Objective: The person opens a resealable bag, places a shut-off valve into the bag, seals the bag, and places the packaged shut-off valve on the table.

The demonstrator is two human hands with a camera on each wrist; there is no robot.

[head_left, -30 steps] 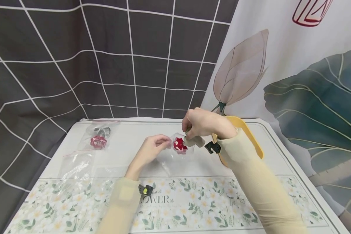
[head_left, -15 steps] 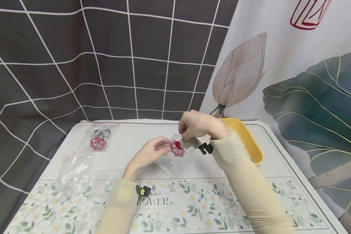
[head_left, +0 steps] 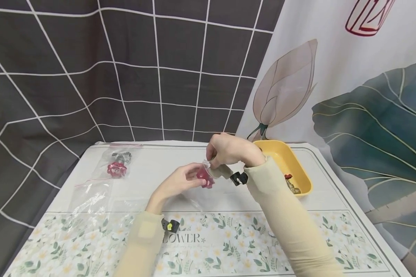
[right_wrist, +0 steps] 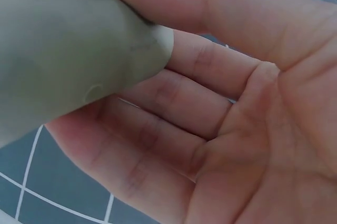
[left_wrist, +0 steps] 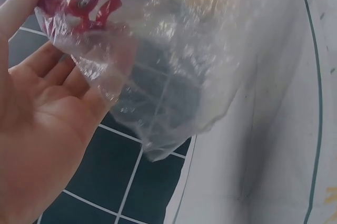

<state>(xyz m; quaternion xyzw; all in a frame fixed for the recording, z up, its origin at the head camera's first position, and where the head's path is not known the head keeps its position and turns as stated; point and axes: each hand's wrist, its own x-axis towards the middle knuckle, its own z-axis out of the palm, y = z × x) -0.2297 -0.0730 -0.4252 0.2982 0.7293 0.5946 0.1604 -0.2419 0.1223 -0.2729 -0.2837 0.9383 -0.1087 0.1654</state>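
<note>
In the head view my left hand (head_left: 176, 182) grips a clear plastic bag at the red handwheel (head_left: 205, 177) inside it. The left wrist view shows the thumb against the red handwheel (left_wrist: 87, 3) through the film, the loose end of the plastic bag (left_wrist: 168, 92) hanging down. My right hand (head_left: 230, 148), just right of the bag, holds a smooth grey-green rounded object (head_left: 222, 171) by its end. Up close this grey-green object (right_wrist: 79, 50) lies between thumb and fingers; its kind is unclear. Its far end is at the bag; whether it touches cannot be told.
A yellow tray (head_left: 303, 169) behind the right forearm holds a brass-coloured valve (head_left: 292, 186) with a red handle. Another clear bag with a red handwheel (head_left: 116, 169) and dark fitting lies at the table's back left. In front of it lie flat transparent bags (head_left: 91, 196).
My right hand with the grey-green object has moved left and slightly down. My left fingers have closed further round the bagged handwheel, which has shifted slightly left. More of the yellow tray shows.
</note>
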